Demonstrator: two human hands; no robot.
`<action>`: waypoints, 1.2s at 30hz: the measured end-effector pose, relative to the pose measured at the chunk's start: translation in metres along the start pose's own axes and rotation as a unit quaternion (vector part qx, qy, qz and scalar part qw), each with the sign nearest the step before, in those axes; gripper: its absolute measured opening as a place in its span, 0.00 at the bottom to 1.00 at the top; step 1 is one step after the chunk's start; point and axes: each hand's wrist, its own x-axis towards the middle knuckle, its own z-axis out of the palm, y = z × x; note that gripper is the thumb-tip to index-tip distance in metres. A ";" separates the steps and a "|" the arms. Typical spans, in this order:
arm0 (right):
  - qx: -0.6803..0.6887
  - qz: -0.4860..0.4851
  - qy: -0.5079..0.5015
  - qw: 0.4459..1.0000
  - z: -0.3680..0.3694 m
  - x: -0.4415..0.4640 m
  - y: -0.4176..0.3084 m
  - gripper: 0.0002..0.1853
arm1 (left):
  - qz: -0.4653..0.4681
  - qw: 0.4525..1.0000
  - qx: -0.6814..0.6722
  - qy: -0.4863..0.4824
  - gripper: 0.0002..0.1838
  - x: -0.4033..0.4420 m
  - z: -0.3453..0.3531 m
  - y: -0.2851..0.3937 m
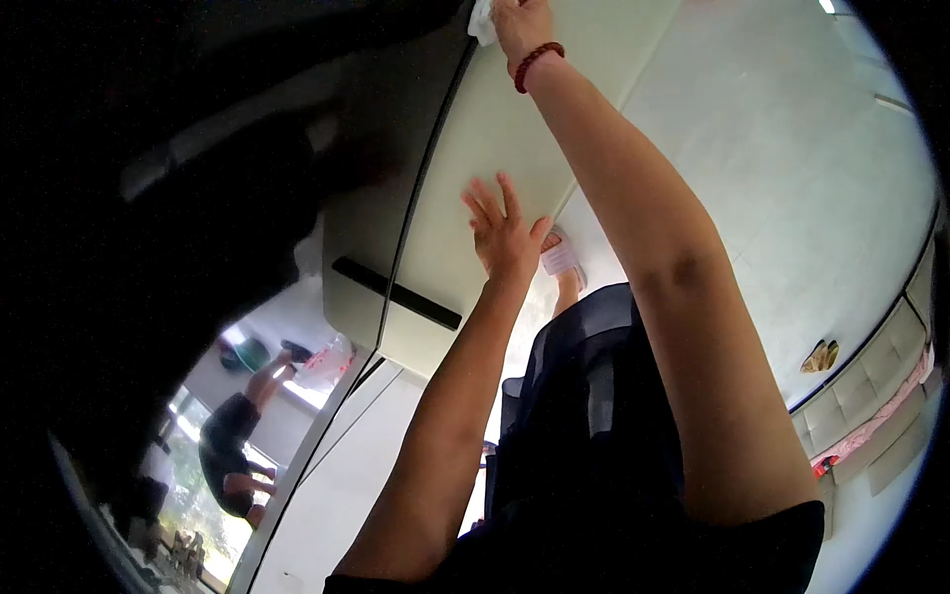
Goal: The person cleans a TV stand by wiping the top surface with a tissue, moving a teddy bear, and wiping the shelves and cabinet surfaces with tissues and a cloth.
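Shirt (623, 535): dark, nearest. Right hand (522, 28): closed on white cloth (481, 24), at panel (500, 129); best kept flat, pressure even, in judgement. Left hand (507, 238): fingers spread wide, blurred; panel contact cannot be told. Right hand and cloth: cut off at top.

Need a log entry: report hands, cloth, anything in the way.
Right hand on white cloth, partly cropped. Left hand open over pale panel; contact unclear. Black strip nearby, apart from both hands.
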 end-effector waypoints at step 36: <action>-0.157 0.179 -0.136 0.962 0.102 -0.355 0.270 0.10 | 0.043 0.997 -0.059 -0.033 0.49 -0.121 0.041 -0.095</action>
